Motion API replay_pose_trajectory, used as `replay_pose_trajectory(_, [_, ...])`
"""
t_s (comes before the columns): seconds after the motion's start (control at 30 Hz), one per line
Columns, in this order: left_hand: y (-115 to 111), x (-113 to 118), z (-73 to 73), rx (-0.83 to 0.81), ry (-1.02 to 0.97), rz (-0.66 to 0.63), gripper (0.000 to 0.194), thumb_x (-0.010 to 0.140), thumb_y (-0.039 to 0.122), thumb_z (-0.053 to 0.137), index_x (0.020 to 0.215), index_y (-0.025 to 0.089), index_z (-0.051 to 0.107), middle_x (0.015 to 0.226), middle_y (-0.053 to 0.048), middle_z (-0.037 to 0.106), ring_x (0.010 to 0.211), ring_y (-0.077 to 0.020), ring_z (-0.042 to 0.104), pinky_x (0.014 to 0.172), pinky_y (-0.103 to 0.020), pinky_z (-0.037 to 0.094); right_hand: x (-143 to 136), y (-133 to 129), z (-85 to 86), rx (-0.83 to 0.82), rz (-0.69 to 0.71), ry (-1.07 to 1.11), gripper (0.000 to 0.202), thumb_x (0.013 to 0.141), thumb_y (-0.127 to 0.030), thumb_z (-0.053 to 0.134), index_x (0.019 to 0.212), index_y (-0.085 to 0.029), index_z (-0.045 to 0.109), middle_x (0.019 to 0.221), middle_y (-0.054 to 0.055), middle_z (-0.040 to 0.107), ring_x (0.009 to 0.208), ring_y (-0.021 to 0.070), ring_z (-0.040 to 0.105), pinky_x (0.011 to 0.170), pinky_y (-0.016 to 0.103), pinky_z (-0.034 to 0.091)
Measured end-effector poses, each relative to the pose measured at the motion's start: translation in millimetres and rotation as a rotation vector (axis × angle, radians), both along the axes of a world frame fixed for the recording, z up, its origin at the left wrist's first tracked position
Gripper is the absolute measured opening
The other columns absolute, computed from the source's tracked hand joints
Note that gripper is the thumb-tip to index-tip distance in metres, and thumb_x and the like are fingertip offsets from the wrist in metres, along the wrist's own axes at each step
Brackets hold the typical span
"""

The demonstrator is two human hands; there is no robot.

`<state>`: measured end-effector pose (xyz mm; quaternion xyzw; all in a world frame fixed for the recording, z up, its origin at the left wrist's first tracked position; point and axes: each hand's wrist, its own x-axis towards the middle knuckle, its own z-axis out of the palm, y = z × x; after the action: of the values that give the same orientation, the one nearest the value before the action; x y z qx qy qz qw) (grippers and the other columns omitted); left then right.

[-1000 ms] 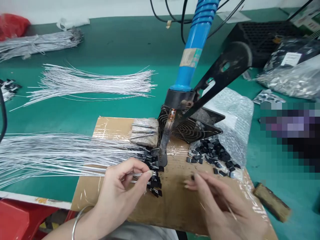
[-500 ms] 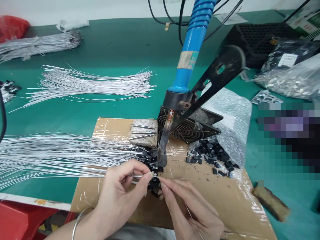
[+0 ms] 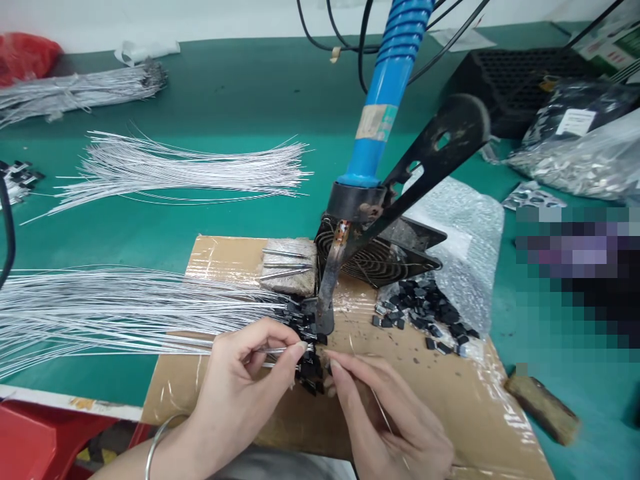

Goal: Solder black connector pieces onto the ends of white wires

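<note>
My left hand (image 3: pixel 245 393) pinches thin white wires at the right end of a long wire bundle (image 3: pixel 125 303), where black clips (image 3: pixel 310 377) are clustered. My right hand (image 3: pixel 390 413) is just to the right, thumb and index fingertips pressed together; a thin wire (image 3: pixel 383 413) runs through its fingers. What its fingertips pinch is too small to tell. Above the hands, the metal tip of a blue-handled tool (image 3: pixel 327 293) comes down beside the clips. Cardboard (image 3: pixel 425 400) lies under all of this.
A round-grilled black fan (image 3: pixel 375 257) stands behind the tool. Loose black clips (image 3: pixel 430 307) lie at right by bubble wrap (image 3: pixel 480 220). Another white wire bundle (image 3: pixel 190 167) rests behind. A brown block (image 3: pixel 543 407) lies at the right edge of the cardboard.
My right hand has moved slightly right, and its fingertips are now apart from my left hand's. My left hand has stayed almost in place.
</note>
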<state>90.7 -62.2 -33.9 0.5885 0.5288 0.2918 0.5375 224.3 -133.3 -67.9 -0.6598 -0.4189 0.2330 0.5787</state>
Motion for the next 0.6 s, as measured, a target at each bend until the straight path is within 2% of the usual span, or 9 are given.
replay_pose_trajectory(0.13, [0, -2, 0.9, -0.020, -0.030, -0.027, 0.013, 0.091, 0.021, 0.064, 0.081, 0.018, 0.071, 0.069, 0.000, 0.068, 0.061, -0.0105, 0.055, 0.054, -0.020, 0.041, 6, 3, -0.4, -0.041, -0.022, 0.057, 0.007, 0.087, -0.021, 0.073, 0.091, -0.024, 0.078, 0.075, 0.000, 0.070, 0.060, 0.0119, 0.063, 0.059, 0.021, 0.055])
replay_pose_trajectory(0.27, [2, -3, 1.7, 0.013, 0.014, -0.054, 0.015, 0.092, 0.022, 0.063, 0.080, 0.018, 0.072, 0.072, -0.001, 0.066, 0.062, -0.0114, 0.052, 0.054, -0.022, 0.038, 13, 7, -1.9, -0.041, 0.049, 0.119, 0.009, 0.088, -0.021, 0.073, 0.091, -0.026, 0.080, 0.072, -0.002, 0.069, 0.056, 0.0104, 0.063, 0.054, 0.017, 0.053])
replay_pose_trajectory(0.4, [6, -1, 4.9, -0.005, -0.009, -0.084, 0.013, 0.089, 0.021, 0.065, 0.079, 0.018, 0.071, 0.088, -0.006, 0.071, 0.070, -0.0137, 0.059, 0.056, -0.023, 0.041, 16, 11, -1.0, -0.068, 0.092, 0.161, 0.011, 0.088, -0.022, 0.074, 0.092, -0.029, 0.081, 0.069, -0.002, 0.070, 0.054, 0.0093, 0.063, 0.050, 0.014, 0.052])
replay_pose_trajectory(0.6, [7, 1, 8.6, -0.112, -0.035, -0.122, 0.014, 0.089, 0.020, 0.062, 0.077, 0.018, 0.068, 0.085, -0.005, 0.075, 0.075, -0.0150, 0.066, 0.064, -0.023, 0.048, 15, 15, 1.3, -0.074, 0.178, 0.205, 0.014, 0.089, -0.021, 0.073, 0.095, -0.029, 0.082, 0.073, -0.001, 0.069, 0.054, 0.0091, 0.063, 0.048, 0.015, 0.052])
